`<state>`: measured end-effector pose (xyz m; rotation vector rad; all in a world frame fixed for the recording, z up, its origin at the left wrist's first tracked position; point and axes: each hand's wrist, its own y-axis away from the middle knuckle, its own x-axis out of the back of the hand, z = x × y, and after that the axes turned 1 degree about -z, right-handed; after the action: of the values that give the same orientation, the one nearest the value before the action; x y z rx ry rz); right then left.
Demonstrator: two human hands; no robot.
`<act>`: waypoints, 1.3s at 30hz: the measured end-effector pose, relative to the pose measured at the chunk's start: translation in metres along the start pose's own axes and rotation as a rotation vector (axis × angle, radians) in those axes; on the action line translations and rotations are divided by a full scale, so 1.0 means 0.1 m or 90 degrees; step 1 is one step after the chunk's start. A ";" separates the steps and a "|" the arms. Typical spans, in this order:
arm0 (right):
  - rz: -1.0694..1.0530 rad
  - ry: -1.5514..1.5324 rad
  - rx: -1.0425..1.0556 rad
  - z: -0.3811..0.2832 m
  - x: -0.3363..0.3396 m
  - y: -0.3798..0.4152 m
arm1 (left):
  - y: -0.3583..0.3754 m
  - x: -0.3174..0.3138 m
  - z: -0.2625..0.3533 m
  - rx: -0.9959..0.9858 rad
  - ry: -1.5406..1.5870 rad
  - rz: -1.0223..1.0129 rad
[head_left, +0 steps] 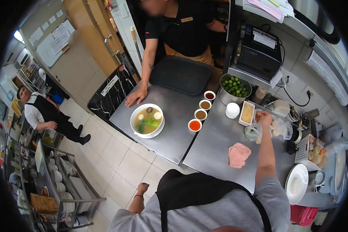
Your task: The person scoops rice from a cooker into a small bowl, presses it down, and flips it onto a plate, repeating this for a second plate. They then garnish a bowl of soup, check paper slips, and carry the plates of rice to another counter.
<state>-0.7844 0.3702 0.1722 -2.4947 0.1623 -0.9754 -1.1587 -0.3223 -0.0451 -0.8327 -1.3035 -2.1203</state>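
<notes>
My right hand [264, 118] reaches down to the plastic bags [281, 128] on the right counter, with its fingers bunched together over an opened one. What they pinch, if anything, is hidden. Beside that hand stands a white rectangular tub [247, 113] of pale yellowish bits. Low at my side hangs my left hand [143, 188], its fingers curled in and nothing visible in them. A white bowl of soup [147, 120] with greens and pale round pieces sits on the left counter. Several small sauce cups [200, 114] form a row near the counters' seam.
A person's hand [137, 96] rests on the counter behind the bowl, near a black tray [180, 75]. A pot of green limes [235, 87], stacked white cups [232, 110], a pink cloth [239, 155] and a white plate [297, 184] stand around the right counter. Another person [46, 110] is farther left.
</notes>
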 end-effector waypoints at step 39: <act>-0.502 0.046 0.516 -4.31 -1.71 2.04 | 0.26 -0.46 -1.71 -0.352 -0.192 0.022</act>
<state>-1.1883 0.0752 0.2528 -1.7333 -1.0519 -1.1028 -1.1496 -0.4833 -0.1235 -1.4320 -0.8181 -2.4314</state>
